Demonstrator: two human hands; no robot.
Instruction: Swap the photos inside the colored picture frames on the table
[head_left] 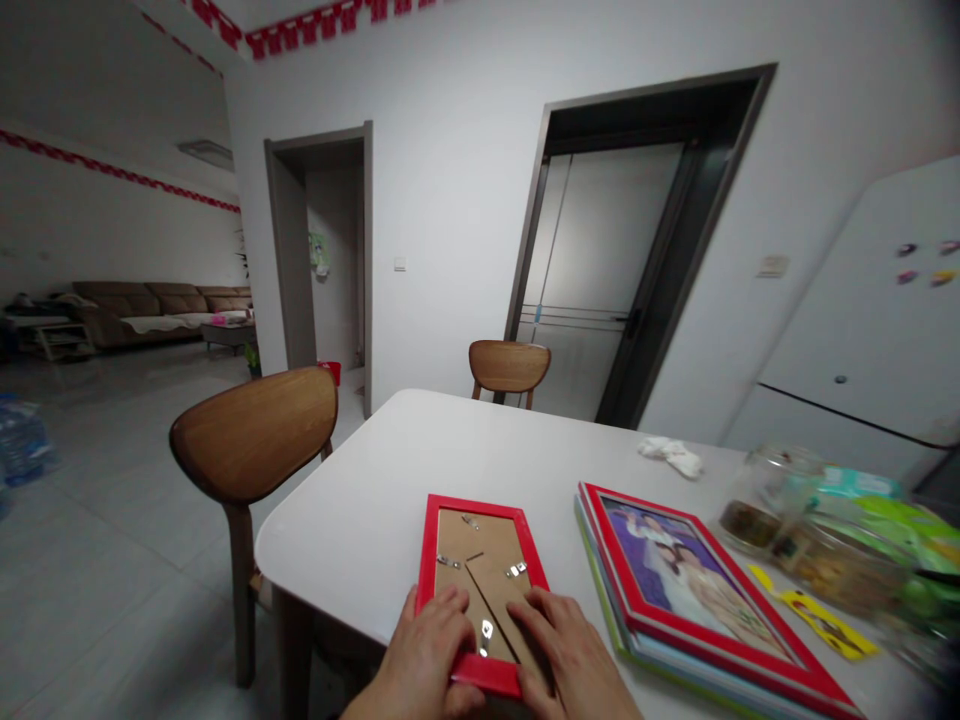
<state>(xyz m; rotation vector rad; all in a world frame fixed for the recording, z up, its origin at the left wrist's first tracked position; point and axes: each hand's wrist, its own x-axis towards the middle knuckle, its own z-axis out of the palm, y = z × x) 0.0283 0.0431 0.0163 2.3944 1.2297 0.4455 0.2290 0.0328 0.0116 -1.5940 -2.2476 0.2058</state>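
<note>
A red picture frame (433,545) lies with its brown backing board facing up on the white table. Several metal clips and a folding stand strip show on the backing. My left hand (431,650) grips the lower left corner, fingers curled on the backing and thumb at the bottom edge. At the lower right, my right hand (566,650) is closed on the frame, its fingertips resting on the backing by the stand. To the right, a larger red photo frame (697,570) with a picture of people lies on a stack of other frames or boards.
The white table (480,440) also bears a crumpled white tissue (671,455), a glass jar (765,495), a round container (844,560), a yellow packet (829,625) and green packaging. Wooden chairs stand at the left (259,435) and far side (510,365).
</note>
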